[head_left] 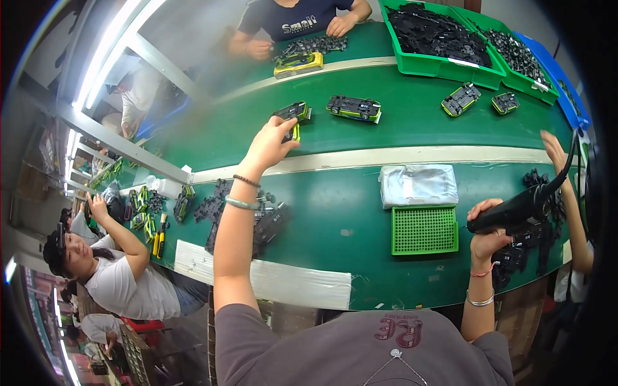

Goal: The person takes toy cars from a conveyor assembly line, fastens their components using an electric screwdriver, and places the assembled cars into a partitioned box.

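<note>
My left hand (pixel 271 145) reaches out over the green belt, with thumb and fingers closed on a black and lime-green toy car (pixel 296 110). Part of that car is hidden behind the fingers. To its right, a second toy car (pixel 353 108) lies with its black underside up. My right hand (pixel 488 235) is wrapped around a black electric screwdriver (pixel 512 211), whose cable runs up to the right. Black plastic parts (pixel 518 248) lie under and beside that hand. More black parts (pixel 270 226) are spread on the bench by my left forearm.
A green perforated basket (pixel 425 230) and a white cloth-like bundle (pixel 418 185) sit mid-bench. Two more toy cars (pixel 461 100) ride the belt at right. Green bins (pixel 444 66) of black parts stand at the far right. Co-workers sit opposite, left and right.
</note>
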### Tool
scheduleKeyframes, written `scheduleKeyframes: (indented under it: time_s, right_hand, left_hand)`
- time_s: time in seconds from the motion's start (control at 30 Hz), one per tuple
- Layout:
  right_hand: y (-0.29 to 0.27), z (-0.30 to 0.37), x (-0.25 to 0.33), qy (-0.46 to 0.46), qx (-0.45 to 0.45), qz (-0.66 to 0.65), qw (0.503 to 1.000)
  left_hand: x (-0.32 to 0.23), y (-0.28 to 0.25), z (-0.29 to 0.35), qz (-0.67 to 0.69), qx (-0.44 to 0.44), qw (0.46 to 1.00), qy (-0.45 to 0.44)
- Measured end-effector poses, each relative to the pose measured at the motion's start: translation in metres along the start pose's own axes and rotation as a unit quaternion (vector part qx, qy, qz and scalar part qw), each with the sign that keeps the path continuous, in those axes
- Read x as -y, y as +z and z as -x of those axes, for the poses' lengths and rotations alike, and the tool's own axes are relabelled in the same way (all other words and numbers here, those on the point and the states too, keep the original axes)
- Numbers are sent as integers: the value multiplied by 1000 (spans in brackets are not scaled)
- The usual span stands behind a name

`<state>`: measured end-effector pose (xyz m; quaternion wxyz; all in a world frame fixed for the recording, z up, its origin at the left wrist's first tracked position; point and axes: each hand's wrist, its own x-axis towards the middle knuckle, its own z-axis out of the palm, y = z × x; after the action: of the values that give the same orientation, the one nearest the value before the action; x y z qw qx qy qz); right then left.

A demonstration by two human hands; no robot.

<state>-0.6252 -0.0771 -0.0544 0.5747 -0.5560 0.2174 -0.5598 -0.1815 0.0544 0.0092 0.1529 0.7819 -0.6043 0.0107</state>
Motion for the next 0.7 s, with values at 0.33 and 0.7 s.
scheduleKeyframes:
  time_s: [0.33, 0.7]
  right_hand:
    - [0, 3, 1, -12, 10, 33, 999]
    - [2, 2, 2, -15, 5, 35, 999]
  left_hand:
    - [-26, 31, -36, 103, -25, 992, 66]
    - [-101, 40, -71, 27, 75, 995, 66]
